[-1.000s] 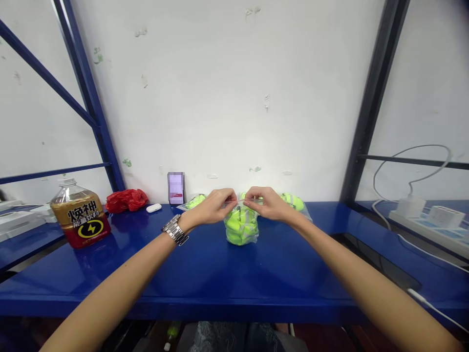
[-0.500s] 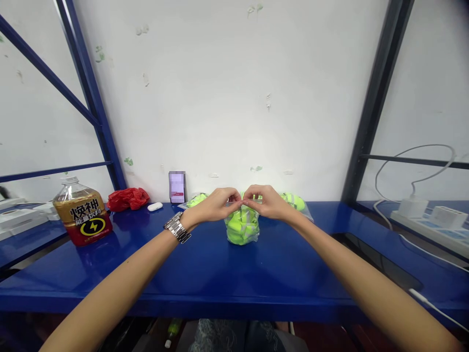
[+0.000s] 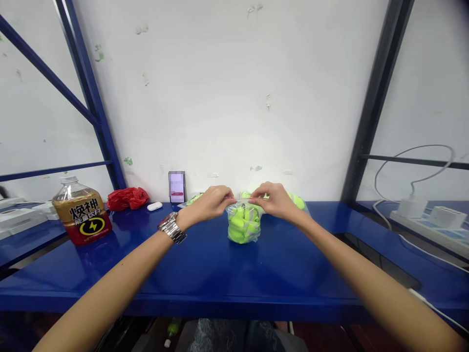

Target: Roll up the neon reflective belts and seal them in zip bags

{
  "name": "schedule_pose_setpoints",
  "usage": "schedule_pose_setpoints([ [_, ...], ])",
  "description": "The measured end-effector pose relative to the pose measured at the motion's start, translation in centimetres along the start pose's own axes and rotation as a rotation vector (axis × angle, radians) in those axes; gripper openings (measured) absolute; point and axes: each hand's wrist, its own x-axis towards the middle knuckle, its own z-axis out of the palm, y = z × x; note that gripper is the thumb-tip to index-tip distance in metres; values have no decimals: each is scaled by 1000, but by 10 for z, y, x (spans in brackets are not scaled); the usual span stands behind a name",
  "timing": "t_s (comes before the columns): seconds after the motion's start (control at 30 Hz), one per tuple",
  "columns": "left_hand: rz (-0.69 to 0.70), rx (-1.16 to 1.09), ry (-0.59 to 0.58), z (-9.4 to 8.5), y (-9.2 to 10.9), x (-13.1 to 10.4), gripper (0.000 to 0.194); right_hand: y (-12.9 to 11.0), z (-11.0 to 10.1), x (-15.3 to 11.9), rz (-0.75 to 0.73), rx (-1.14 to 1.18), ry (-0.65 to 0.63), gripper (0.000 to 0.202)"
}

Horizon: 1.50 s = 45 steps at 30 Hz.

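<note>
A clear plastic bag (image 3: 244, 226) holds bunched neon-yellow fabric with pale grey strips. It stands upright at the middle of the blue table, its top edge drawn level. My left hand (image 3: 214, 203), a metal watch on its wrist, pinches the left end of that edge. At the right end, my right hand (image 3: 273, 199) pinches it too, a short stretch of film showing between the fingertips. Behind my hands lie more clear bags with neon-yellow contents, one at the right (image 3: 298, 202) and one at the left (image 3: 194, 199), both partly hidden.
On the left stand a large drink bottle (image 3: 83, 212), a red plastic bag (image 3: 127, 198), a white case (image 3: 154, 206) and an upright phone (image 3: 177, 187). A dark tablet-like slab (image 3: 379, 259) lies right, near a power strip (image 3: 439, 227) with white cables. Metal posts rise on both sides.
My hands have moved apart along the bag's top edge, from nearly touching to a small gap. The bag has shifted very slightly to the right.
</note>
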Motion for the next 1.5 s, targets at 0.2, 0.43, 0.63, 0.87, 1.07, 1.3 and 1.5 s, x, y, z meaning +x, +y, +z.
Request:
schedule_pose_setpoints([
  [0.2,-86,64,-64,-1,-9,-6,10,1,-1,-5,86,-53,4,13],
  [0.43,-97,29,-14,1,-13,-6,11,-1,-2,-2,151,77,-20,7],
  [0.63,-30,70,-22,-8,-7,-13,21,2,-8,-5,119,177,-36,8],
  [0.87,59,166,-193,-6,25,-9,72,-18,6,2,93,427,-81,8],
  [1.07,68,634,-181,41,49,-49,29,-10,9,-10,114,516,-31,20],
  [1.3,-3,524,-133,83,9,-84,51,36,32,-35,130,18,-278,21],
  [1.5,-216,327,-284,98,-55,-54,69,53,58,-41,4,-634,-373,22],
])
